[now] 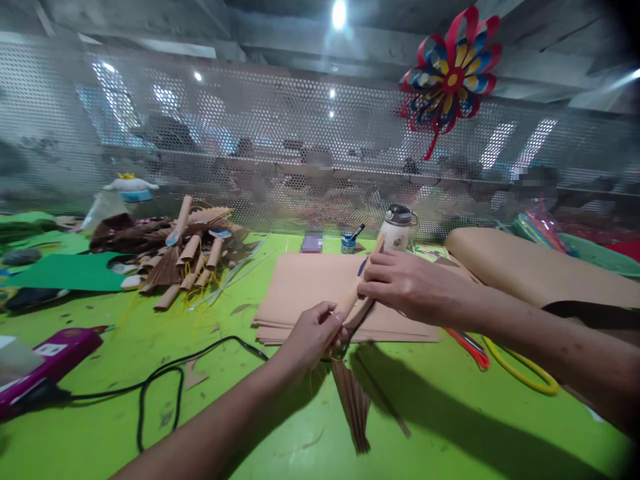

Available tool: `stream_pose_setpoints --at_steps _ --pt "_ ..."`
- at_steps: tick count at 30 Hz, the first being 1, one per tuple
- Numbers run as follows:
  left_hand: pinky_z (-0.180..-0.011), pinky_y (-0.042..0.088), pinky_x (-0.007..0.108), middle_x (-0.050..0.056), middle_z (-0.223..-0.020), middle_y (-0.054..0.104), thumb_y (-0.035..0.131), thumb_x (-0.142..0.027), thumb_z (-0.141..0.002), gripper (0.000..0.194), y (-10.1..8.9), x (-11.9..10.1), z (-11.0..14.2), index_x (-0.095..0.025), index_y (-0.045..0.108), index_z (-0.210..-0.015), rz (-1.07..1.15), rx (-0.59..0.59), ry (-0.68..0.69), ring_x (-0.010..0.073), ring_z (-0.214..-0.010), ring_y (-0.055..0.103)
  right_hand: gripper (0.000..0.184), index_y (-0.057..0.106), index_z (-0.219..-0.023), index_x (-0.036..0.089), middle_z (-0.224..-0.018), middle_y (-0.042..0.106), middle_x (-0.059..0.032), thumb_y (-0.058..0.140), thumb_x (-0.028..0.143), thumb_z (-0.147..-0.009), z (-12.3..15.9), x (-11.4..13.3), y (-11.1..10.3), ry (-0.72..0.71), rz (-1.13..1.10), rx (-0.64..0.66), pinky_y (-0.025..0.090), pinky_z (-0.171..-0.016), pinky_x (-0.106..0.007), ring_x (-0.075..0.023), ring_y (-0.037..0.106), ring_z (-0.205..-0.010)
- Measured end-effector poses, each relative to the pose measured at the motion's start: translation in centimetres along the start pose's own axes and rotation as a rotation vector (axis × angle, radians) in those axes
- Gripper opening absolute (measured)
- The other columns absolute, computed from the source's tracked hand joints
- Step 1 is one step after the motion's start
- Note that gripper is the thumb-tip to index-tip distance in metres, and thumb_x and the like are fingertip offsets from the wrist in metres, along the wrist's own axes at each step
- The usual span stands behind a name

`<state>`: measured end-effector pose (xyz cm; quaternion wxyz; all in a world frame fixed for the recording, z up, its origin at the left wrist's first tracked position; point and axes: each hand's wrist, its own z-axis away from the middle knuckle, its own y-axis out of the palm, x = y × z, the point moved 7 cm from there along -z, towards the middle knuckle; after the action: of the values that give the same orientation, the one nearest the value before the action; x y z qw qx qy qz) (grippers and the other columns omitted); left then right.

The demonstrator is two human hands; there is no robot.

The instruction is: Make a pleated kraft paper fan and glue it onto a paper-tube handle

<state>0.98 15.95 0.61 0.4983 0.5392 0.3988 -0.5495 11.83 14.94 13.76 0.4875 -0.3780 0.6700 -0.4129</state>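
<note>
My left hand (320, 332) is closed around the lower end of a slim brown paper roll (349, 301). Below those fingers a pleated brown paper fan (354, 410) hangs down over the green table. My right hand (397, 283) pinches the upper part of the roll, which slants up to the right; a small dark blue patch shows beside its fingers. Both hands are over the front of a stack of brown paper sheets (300, 287). Fingers hide much of where the roll meets the fan.
Paper rolls with pleated fans and yellow string (187, 257) lie piled at left, near a purple tool (60, 363) with a black cord (200, 351). Behind the stack stand a blue jar (348, 244) and a bottle (397, 230). Red-handled scissors (470, 348) and a yellow loop (525, 370) lie right.
</note>
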Motion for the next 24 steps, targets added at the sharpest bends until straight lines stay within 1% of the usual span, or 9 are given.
stream_pose_setpoints --at_steps 3,6,9,12,16,19,24 --pt "-0.047 0.036 0.02 0.0 -0.066 0.056 0.056 -0.035 -0.08 0.02 0.7 0.2 0.4 -0.016 0.054 -0.081 -0.046 0.079 -0.053 0.0079 -0.049 0.047 0.02 0.061 -0.088 0.015 -0.082 0.057 -0.0081 0.042 0.011 -0.092 -0.7 0.7 0.2 -0.051 0.069 0.077 0.032 -0.073 -0.035 -0.0191 0.042 -0.078" --pt "-0.048 0.037 0.02 0.001 -0.067 0.055 0.055 -0.038 -0.08 0.021 1.1 0.3 0.7 -0.016 0.055 -0.081 -0.036 0.135 -0.082 0.0084 -0.051 0.049 0.018 0.061 -0.088 0.016 -0.082 0.057 -0.0068 0.044 0.015 -0.092 -1.1 1.4 0.8 -0.094 0.009 0.089 0.031 -0.073 -0.034 -0.0186 0.041 -0.078" --pt "-0.047 0.038 0.02 0.002 -0.068 0.057 0.053 -0.039 -0.081 0.024 1.0 0.4 0.6 -0.016 0.055 -0.081 -0.019 0.145 -0.082 0.0092 -0.051 0.05 0.018 0.062 -0.089 0.017 -0.082 0.058 -0.0062 0.045 0.011 -0.091 -0.9 1.3 1.6 -0.071 -0.059 0.081 0.031 -0.075 -0.034 -0.0185 0.042 -0.081" --pt "-0.046 0.04 0.022 0.004 -0.067 0.06 0.045 -0.044 -0.084 0.032 0.9 0.6 0.5 -0.015 0.056 -0.077 -0.029 0.149 -0.101 0.01 -0.049 0.051 0.021 0.062 -0.088 0.018 -0.085 0.06 -0.0064 0.045 0.006 -0.089 -0.7 1.1 1.9 -0.065 -0.104 0.082 0.03 -0.077 -0.035 -0.0185 0.043 -0.084" --pt "-0.044 0.039 0.021 0.005 -0.063 0.062 0.039 -0.052 -0.087 0.044 1.1 0.8 0.7 -0.014 0.058 -0.08 -0.018 0.169 -0.153 0.01 -0.046 0.05 0.013 0.062 -0.083 0.018 -0.086 0.061 -0.0057 0.051 0.012 -0.088 -0.6 1.2 2.0 -0.085 -0.139 0.102 0.031 -0.078 -0.036 -0.0193 0.044 -0.085" --pt "-0.042 0.036 0.021 0.004 -0.06 0.06 0.04 -0.055 -0.086 0.044 1.3 0.5 1.0 -0.015 0.057 -0.079 -0.043 0.184 -0.126 0.01 -0.044 0.048 0.01 0.06 -0.079 0.017 -0.081 0.062 -0.0047 0.054 0.013 -0.085 -0.8 1.5 2.1 -0.092 -0.145 0.126 0.032 -0.078 -0.036 -0.019 0.044 -0.082" --pt "-0.043 0.035 0.021 0.001 -0.059 0.057 0.041 -0.057 -0.086 0.041 1.7 0.2 1.1 -0.018 0.051 -0.079 -0.074 0.229 -0.07 0.0095 -0.044 0.045 0.012 0.057 -0.076 0.017 -0.076 0.061 -0.0057 0.053 0.009 -0.084 -0.9 2.0 2.1 -0.097 -0.175 0.132 0.034 -0.074 -0.034 -0.0188 0.044 -0.08"
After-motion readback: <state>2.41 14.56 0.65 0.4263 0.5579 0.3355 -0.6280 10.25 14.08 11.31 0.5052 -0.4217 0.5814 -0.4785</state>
